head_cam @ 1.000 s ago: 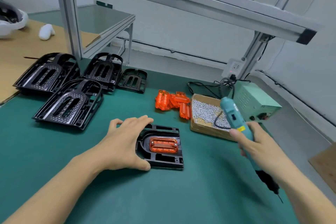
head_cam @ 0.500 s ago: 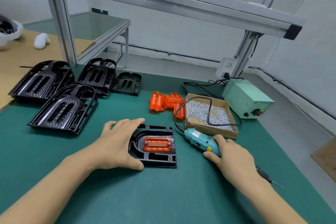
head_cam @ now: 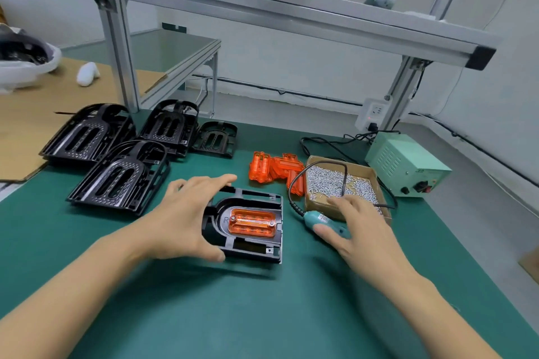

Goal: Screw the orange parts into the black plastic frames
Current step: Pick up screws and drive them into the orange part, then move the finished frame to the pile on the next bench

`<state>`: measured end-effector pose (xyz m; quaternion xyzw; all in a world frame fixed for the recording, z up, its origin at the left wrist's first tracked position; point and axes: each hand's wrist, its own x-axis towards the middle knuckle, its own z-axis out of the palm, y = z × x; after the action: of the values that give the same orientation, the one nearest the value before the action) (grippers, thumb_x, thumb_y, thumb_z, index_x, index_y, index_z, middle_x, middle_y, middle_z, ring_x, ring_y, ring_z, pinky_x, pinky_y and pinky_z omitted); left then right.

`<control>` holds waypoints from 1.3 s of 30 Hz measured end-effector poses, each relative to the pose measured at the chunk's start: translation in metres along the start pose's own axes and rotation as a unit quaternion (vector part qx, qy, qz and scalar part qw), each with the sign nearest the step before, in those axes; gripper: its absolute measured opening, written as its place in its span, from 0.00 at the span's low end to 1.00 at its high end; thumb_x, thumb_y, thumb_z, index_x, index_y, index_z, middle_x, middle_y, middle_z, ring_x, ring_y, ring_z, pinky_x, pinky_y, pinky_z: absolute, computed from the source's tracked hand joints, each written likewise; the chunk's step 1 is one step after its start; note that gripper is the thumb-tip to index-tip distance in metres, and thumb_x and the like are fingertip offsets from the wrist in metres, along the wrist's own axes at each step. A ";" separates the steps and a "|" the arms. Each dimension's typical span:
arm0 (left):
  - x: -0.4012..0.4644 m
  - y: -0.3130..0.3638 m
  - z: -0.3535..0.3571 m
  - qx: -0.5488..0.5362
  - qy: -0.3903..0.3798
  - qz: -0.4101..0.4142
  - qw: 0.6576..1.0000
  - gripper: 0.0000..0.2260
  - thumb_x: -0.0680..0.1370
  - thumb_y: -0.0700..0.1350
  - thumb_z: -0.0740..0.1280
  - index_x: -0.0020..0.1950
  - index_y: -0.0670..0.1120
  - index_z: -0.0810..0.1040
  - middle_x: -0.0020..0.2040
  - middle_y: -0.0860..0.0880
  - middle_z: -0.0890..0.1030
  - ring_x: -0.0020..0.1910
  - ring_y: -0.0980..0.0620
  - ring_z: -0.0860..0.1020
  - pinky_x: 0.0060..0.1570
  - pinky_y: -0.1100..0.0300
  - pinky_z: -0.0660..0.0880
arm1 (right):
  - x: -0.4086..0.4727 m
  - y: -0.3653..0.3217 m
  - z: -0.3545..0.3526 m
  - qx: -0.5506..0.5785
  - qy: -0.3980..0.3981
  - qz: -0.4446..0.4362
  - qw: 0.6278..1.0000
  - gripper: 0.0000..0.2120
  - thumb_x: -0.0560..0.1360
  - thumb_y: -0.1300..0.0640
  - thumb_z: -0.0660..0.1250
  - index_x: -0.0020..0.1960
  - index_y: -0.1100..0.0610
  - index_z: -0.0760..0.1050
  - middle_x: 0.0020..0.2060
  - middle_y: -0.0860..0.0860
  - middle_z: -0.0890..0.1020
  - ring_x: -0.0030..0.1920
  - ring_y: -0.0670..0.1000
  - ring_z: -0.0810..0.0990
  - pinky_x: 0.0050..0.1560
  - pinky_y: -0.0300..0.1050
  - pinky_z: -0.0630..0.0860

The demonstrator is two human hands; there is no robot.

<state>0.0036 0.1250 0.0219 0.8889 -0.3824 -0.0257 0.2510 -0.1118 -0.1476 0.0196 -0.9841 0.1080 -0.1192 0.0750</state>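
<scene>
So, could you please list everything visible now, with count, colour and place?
frame with orange part: one, black, centre of mat
black frames: four piles, far left
orange parts: a heap, beside box
box of screws: one, cardboard, right
screwdriver: one, teal, lying on mat
power supply: one, pale green, far right
mat: green
left hand: grips the frame's left edge
right hand: open over the screwdriver

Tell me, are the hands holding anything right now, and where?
The left hand grips the black frame by its left end. The right hand holds nothing, fingers spread over the screwdriver.
</scene>
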 end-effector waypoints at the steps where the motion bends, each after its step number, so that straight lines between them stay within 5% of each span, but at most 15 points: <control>1: -0.001 0.001 -0.003 0.014 0.004 0.024 1.000 0.51 0.59 0.54 0.80 0.74 0.61 0.52 0.61 0.62 0.64 0.56 0.81 0.44 0.59 0.74 0.43 | 0.003 -0.007 -0.003 0.081 -0.002 -0.025 0.996 0.30 0.75 0.37 0.62 0.73 0.49 0.65 0.69 0.46 0.69 0.69 0.47 0.65 0.65 0.38 0.60; 4: -0.003 0.005 -0.013 0.053 0.001 0.078 0.996 0.52 0.58 0.56 0.79 0.72 0.66 0.47 0.59 0.69 0.61 0.57 0.84 0.38 0.57 0.80 0.32 | 0.017 -0.030 -0.011 0.236 -0.061 -0.078 0.967 0.36 0.71 0.35 0.60 0.76 0.49 0.61 0.71 0.41 0.67 0.71 0.41 0.64 0.66 0.28 0.57; 8: -0.004 0.007 -0.020 0.105 -0.026 0.110 0.988 0.54 0.57 0.60 0.75 0.72 0.67 0.41 0.66 0.62 0.61 0.64 0.78 0.41 0.64 0.69 0.27 | 0.038 -0.052 -0.012 0.323 -0.177 -0.120 0.922 0.31 0.76 0.43 0.63 0.76 0.46 0.59 0.69 0.43 0.71 0.70 0.40 0.67 0.72 0.41 0.62; 12: -0.007 0.002 -0.032 0.121 -0.023 0.114 0.986 0.55 0.57 0.61 0.73 0.74 0.65 0.40 0.71 0.63 0.57 0.69 0.73 0.42 0.67 0.62 0.26 | 0.049 -0.068 -0.008 0.361 -0.244 -0.170 0.884 0.24 0.79 0.52 0.63 0.73 0.44 0.62 0.70 0.41 0.69 0.69 0.35 0.66 0.70 0.35 0.64; 15: -0.012 -0.006 -0.038 0.130 -0.005 0.091 0.987 0.55 0.59 0.58 0.74 0.74 0.64 0.39 0.71 0.67 0.51 0.72 0.70 0.39 0.68 0.58 0.26 | 0.054 -0.077 -0.003 0.390 -0.223 -0.176 0.876 0.20 0.80 0.59 0.63 0.69 0.44 0.66 0.65 0.38 0.73 0.64 0.34 0.71 0.63 0.31 0.69; 19: -0.025 -0.018 -0.038 0.095 0.122 0.020 0.988 0.51 0.66 0.49 0.76 0.73 0.65 0.39 0.69 0.70 0.46 0.73 0.68 0.40 0.69 0.61 0.29 | 0.059 -0.086 0.006 0.453 -0.156 -0.135 0.867 0.19 0.80 0.59 0.64 0.63 0.39 0.69 0.61 0.35 0.74 0.62 0.34 0.73 0.65 0.36 0.70; 23: -0.040 -0.031 -0.025 -0.081 0.245 -0.059 0.964 0.40 0.74 0.43 0.70 0.74 0.64 0.46 0.74 0.65 0.53 0.73 0.67 0.50 0.73 0.59 0.45 | 0.060 -0.095 0.018 0.511 -0.100 -0.094 0.848 0.19 0.79 0.60 0.65 0.62 0.38 0.70 0.61 0.39 0.76 0.61 0.37 0.75 0.65 0.38 0.71; 27: -0.049 -0.028 -0.002 -0.280 0.241 -0.130 0.920 0.34 0.77 0.54 0.64 0.75 0.66 0.46 0.73 0.71 0.53 0.69 0.76 0.51 0.69 0.66 0.50 | 0.058 -0.112 0.034 0.551 -0.068 -0.051 0.830 0.19 0.79 0.60 0.65 0.60 0.37 0.71 0.58 0.39 0.78 0.59 0.37 0.77 0.66 0.44 0.72; 32: -0.046 -0.018 0.008 -0.385 0.253 -0.145 0.875 0.42 0.67 0.65 0.65 0.76 0.65 0.46 0.67 0.79 0.55 0.67 0.78 0.54 0.68 0.66 0.54 | 0.054 -0.140 0.048 0.589 -0.051 -0.038 0.806 0.19 0.79 0.59 0.65 0.63 0.39 0.70 0.61 0.39 0.78 0.61 0.39 0.76 0.68 0.51 0.71; 37: -0.049 -0.023 0.005 -0.370 0.305 -0.167 0.861 0.41 0.75 0.49 0.70 0.76 0.61 0.44 0.72 0.72 0.55 0.69 0.75 0.54 0.67 0.70 0.55 | 0.055 -0.175 0.056 0.621 -0.051 -0.054 0.780 0.20 0.80 0.62 0.63 0.68 0.47 0.69 0.52 0.29 0.79 0.57 0.33 0.77 0.62 0.37 0.72; 39: -0.054 -0.030 0.000 -0.356 0.325 -0.187 0.856 0.39 0.77 0.47 0.67 0.77 0.60 0.43 0.75 0.66 0.54 0.72 0.69 0.53 0.73 0.61 0.54 | 0.057 -0.190 0.059 0.624 -0.061 -0.064 0.776 0.20 0.80 0.63 0.63 0.69 0.47 0.67 0.52 0.29 0.79 0.55 0.31 0.76 0.58 0.30 0.71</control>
<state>-0.0145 0.1792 0.0001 0.7516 -0.0703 0.0836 0.6505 -0.0059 0.0303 0.0084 -0.7315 -0.0586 -0.1047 0.6712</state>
